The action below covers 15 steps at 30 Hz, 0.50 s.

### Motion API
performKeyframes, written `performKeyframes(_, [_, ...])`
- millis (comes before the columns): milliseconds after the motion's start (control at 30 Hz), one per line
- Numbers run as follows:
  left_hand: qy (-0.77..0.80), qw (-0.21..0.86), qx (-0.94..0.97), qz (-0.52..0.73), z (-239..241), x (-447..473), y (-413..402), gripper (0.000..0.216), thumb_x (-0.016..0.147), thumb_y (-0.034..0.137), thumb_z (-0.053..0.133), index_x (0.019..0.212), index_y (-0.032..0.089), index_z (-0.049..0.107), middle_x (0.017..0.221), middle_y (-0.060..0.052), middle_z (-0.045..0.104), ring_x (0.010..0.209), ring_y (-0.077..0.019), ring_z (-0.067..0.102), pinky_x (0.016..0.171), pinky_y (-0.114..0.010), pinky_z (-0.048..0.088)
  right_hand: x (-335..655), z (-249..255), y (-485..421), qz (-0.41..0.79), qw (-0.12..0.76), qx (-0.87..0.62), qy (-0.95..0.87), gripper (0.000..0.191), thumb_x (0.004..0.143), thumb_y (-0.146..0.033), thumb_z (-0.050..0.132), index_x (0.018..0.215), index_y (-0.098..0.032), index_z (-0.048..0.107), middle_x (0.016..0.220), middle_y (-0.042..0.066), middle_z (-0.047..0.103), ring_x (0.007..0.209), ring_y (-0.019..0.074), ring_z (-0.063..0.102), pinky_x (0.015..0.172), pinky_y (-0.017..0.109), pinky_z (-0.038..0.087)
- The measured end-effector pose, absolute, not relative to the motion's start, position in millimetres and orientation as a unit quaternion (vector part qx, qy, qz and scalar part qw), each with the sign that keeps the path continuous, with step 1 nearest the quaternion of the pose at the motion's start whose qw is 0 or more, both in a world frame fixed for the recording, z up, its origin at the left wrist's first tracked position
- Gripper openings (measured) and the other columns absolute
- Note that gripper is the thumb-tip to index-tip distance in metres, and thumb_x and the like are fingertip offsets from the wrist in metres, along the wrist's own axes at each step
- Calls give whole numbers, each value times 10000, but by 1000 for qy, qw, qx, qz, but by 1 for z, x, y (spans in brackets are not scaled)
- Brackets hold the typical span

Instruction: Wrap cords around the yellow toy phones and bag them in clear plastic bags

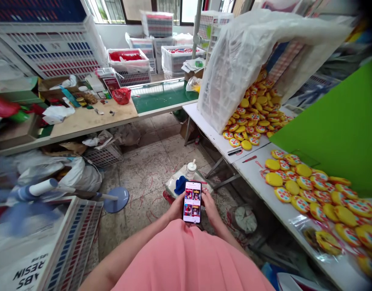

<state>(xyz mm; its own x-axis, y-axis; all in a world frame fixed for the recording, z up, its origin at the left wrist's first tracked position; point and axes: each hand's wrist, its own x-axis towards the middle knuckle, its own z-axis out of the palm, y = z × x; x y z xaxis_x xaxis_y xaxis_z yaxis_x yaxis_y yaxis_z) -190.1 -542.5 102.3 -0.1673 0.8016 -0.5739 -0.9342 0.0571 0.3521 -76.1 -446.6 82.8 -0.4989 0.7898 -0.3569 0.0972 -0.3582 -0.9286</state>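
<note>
Both my hands hold a smartphone [192,202] in front of my pink top. Its lit screen shows a grid of small pictures. My left hand [175,207] wraps the phone's left edge. On the right edge sits my right hand [210,207], fingers curled round it and the thumb near the screen. Below the phone a small stool [173,184] carries a white bottle [191,169] and a blue cloth [180,184].
A white table [264,182] on the right bears several yellow round badges [307,190], a heap of them [258,113] spilling from a tipped plastic-lined crate [231,68], and a green board [340,129]. A cluttered wooden bench [91,117] stands left. Crates [52,52] are stacked behind.
</note>
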Motion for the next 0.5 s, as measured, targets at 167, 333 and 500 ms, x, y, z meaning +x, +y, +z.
performKeyframes(167, [334, 646, -96, 680, 98, -193, -562, 419, 932, 396, 489, 1181, 87, 624, 1034, -128, 724, 1003, -282, 665, 939, -379, 468, -84, 86, -467, 688, 203, -447, -535, 578, 716, -511, 666, 1197, -205, 570, 881, 52, 740, 795, 256, 696, 723, 371, 547])
performKeyframes(333, [310, 654, -96, 683, 101, -194, -575, 511, 919, 469, 497, 1262, 97, 572, 1100, -143, 704, 1029, -300, 656, 957, -407, 457, -95, 92, -481, 638, 174, -473, -582, 850, 654, -512, 736, 1362, -176, 406, 881, 71, 735, 800, 286, 705, 762, 418, 540])
performKeyframes(500, [291, 659, -95, 687, 112, -195, -582, 562, 914, 505, 492, 1294, 94, 543, 1112, -158, 696, 1021, -312, 658, 947, -425, 462, -105, 88, -487, 564, 183, -497, -634, 972, 610, -528, 761, 1413, -178, 339, 1041, 111, 702, 963, 318, 667, 899, 491, 474])
